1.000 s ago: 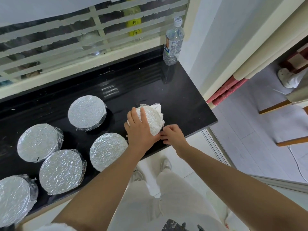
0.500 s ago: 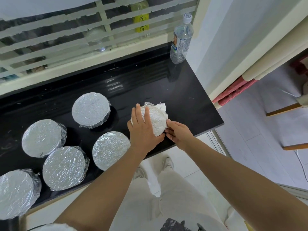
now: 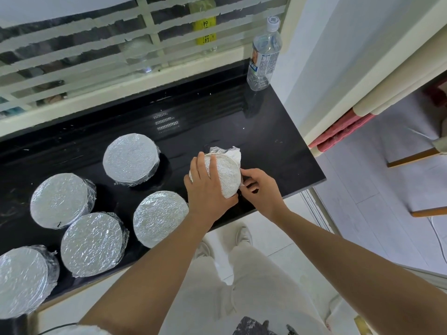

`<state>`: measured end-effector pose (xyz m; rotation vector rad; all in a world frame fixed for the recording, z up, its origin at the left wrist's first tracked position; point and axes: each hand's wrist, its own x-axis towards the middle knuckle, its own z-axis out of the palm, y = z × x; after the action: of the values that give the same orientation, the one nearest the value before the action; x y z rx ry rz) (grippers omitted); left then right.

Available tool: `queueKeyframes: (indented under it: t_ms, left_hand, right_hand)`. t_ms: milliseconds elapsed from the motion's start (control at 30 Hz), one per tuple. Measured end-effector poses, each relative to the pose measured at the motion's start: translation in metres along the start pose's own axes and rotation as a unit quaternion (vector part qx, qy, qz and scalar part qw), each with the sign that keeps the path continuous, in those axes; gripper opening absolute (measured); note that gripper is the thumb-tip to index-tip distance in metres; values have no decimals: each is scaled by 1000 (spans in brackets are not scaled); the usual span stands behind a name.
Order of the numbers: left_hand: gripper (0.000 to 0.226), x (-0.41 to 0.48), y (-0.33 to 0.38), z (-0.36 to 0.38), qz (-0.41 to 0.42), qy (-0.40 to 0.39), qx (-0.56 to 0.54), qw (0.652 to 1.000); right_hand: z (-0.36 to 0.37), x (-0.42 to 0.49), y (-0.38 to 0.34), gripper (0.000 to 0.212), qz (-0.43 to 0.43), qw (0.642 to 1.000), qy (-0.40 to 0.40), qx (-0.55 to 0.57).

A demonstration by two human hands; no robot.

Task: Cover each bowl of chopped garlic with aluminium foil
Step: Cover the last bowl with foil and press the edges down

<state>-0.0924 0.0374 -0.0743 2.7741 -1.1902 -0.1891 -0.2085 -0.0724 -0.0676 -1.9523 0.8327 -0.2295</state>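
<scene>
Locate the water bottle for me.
In the head view, the water bottle stands upright in the far right corner of the black counter, beside the white wall and below the window.

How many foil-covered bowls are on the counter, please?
6: bowls at far-left edge, front, left, back, middle; sixth bowl between left hand and right hand. More possibly off-frame.

Five foil-covered bowls [image 3: 131, 159] sit upright at the left of the black bench [image 3: 266, 141], and a sixth bowl [image 3: 227, 176] near its front edge tilts, its foil [image 3: 229, 153] crumpled loose at the far side.
</scene>
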Motion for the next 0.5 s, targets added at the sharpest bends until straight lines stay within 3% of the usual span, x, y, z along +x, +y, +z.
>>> queueKeyframes:
  t_ms: [300, 500]
  left_hand:
    - [110, -1, -2, -2, 15, -10, 11, 1000]
    - [108, 2, -7, -1, 41, -9, 14, 999]
  right_hand:
    - [-11, 11, 0, 10, -15, 994, -5, -111]
    - [-19, 20, -4, 5, -38, 984, -72, -160]
